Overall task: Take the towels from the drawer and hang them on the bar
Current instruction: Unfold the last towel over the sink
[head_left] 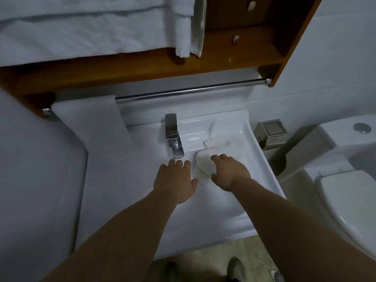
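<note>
A chrome bar (191, 90) runs under the wooden cabinet above the sink. One white towel (89, 123) hangs over the bar's left end and drapes down over the left side of the counter. A small folded white towel (215, 151) lies on the right ledge of the sink (262, 159). My right hand (227, 171) hovers over the near end of this towel with fingers loosely spread, holding nothing. My left hand (175, 180) is stretched flat just left of it, below the faucet (173, 137). No drawer is in view.
Folded white towels (81, 27) fill the wooden shelf (142, 66) overhead, and one hangs down at its edge. A toilet (345, 180) stands to the right, with a grey wall box (270, 133) behind the sink. Tiled floor, a floor drain and shoes show below.
</note>
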